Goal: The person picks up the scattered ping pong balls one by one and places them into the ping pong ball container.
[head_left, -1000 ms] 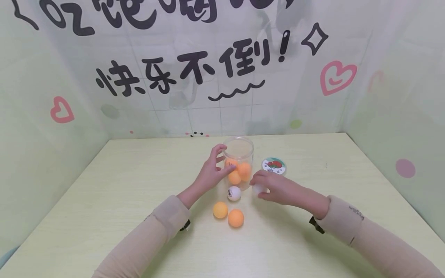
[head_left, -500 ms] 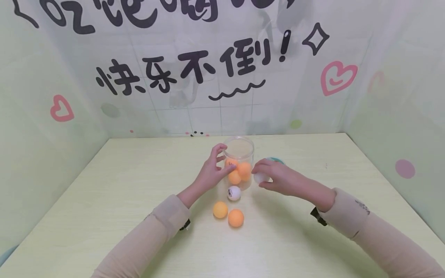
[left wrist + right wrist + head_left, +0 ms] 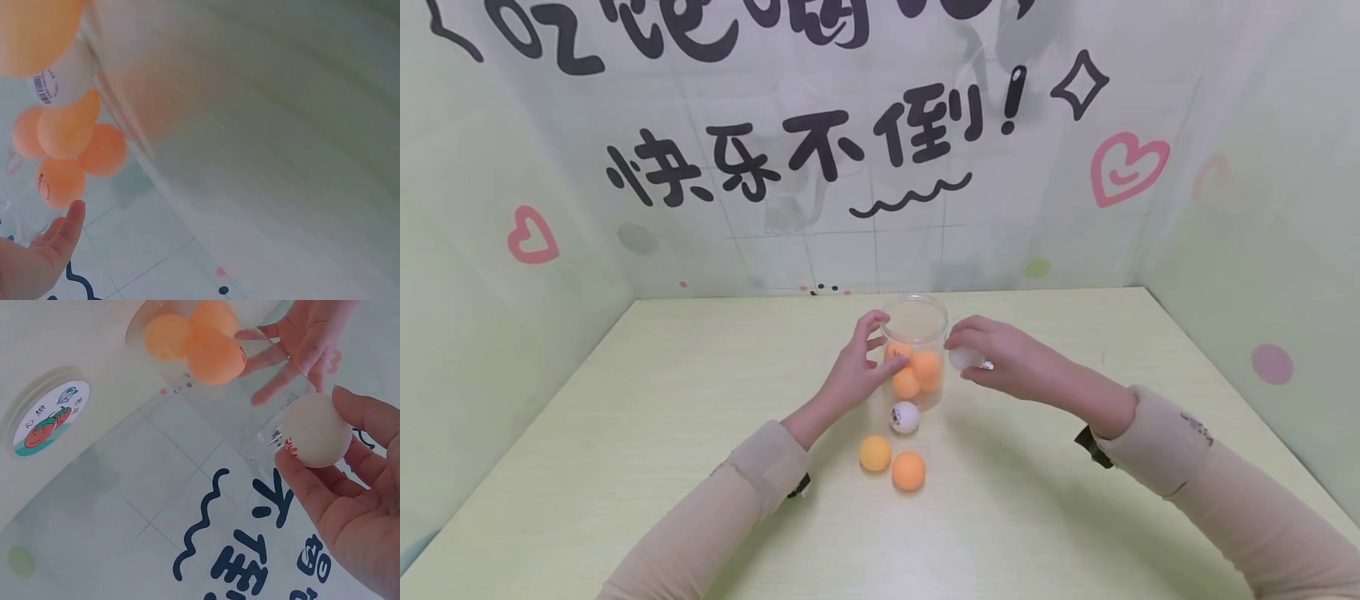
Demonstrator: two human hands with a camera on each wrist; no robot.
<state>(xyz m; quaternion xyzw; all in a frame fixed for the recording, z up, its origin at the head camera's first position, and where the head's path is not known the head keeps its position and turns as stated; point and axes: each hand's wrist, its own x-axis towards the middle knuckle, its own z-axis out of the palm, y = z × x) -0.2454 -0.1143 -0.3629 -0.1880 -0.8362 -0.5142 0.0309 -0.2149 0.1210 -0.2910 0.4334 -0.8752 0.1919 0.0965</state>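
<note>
My left hand (image 3: 859, 367) grips a clear plastic jar (image 3: 928, 335) from its left side, thumb across the front. Several orange ping-pong balls (image 3: 927, 367) lie inside the upright jar. Between thumb and fingers, my right hand (image 3: 1011, 360) pinches a white ping-pong ball (image 3: 317, 431), raised off the table just right of the jar. In front of the jar sit a white ball with a dark print (image 3: 905, 417), a yellow-orange ball (image 3: 875, 453) and an orange ball (image 3: 908, 471). The left wrist view shows only part of the left hand, close to the balls.
A round lid (image 3: 56, 419) with a tomato picture lies on the pale table (image 3: 700, 375), behind my right hand in the head view. A light printed backdrop (image 3: 842, 250) with black writing stands along the back, with panels at both sides.
My right hand has lifted the white ball from the table, up alongside the jar toward its rim, and now covers the lid in the head view. The left hand and jar stay put.
</note>
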